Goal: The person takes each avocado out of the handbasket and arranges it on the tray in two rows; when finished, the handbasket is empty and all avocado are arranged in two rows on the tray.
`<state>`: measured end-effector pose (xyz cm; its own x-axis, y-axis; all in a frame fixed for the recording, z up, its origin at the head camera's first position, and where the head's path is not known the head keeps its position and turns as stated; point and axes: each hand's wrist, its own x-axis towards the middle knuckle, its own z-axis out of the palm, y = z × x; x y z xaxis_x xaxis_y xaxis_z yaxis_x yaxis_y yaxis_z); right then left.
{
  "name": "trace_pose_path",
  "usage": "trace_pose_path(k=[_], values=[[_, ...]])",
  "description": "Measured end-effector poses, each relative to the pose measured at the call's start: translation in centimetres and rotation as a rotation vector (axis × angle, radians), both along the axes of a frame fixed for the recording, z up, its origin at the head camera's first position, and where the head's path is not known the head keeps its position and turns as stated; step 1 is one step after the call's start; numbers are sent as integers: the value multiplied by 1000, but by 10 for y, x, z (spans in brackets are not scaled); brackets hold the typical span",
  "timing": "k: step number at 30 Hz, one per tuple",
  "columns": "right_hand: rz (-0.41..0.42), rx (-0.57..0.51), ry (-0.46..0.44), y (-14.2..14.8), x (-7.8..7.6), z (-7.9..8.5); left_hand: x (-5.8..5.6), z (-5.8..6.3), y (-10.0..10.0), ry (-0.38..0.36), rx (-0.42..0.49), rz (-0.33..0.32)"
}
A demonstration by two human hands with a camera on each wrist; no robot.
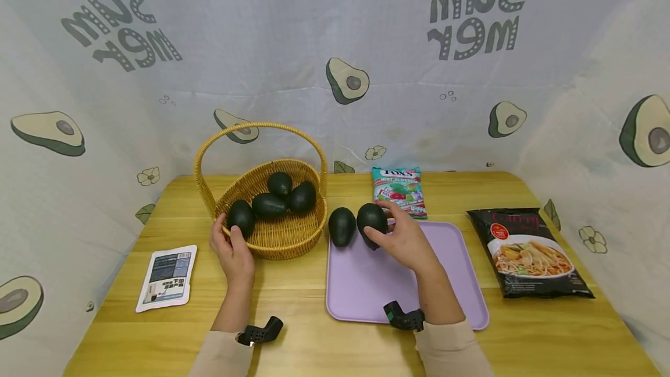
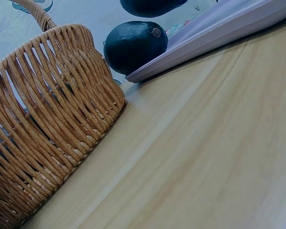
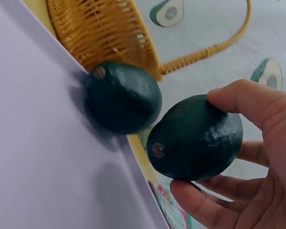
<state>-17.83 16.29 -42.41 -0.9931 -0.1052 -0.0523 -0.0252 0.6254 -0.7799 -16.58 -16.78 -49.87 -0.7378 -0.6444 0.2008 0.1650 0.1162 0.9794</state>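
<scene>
My right hand [image 1: 405,240] grips a dark green avocado [image 3: 195,138] between thumb and fingers, above the lilac tray [image 1: 361,298]. The right wrist view shows it raised off the tray. Beside it, another avocado [image 1: 342,227] lies on the tray's far left corner. At the left, my left hand [image 1: 233,255] has its thumb and fingers around an avocado [image 1: 241,219] at the near left rim of the wicker basket [image 1: 290,240]. Three more avocados [image 1: 269,206] lie inside the basket. The left wrist view shows the basket's side but not the hand.
A teal candy bag [image 1: 399,185] lies behind the tray. To the tray's right is a black noodle packet [image 1: 531,255]. A white-edged packet [image 1: 167,278] lies left of the basket, whose tall handle [image 1: 262,125] arches over it. A printed curtain [image 1: 293,39] hangs behind the table.
</scene>
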Motion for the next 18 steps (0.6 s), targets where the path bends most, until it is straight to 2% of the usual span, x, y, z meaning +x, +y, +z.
trace_pose_path(k=[3, 10, 18], values=[[-16, -13, -43, 10, -2, -2, 0, 0, 0, 0, -3, 1], [-41, 38, -101, 29, -8, -6, -1, 0, -1, 4, -5, 11], [-62, 91, -104, 40, -9, -11, -1, 0, 1, 21, -12, 18]])
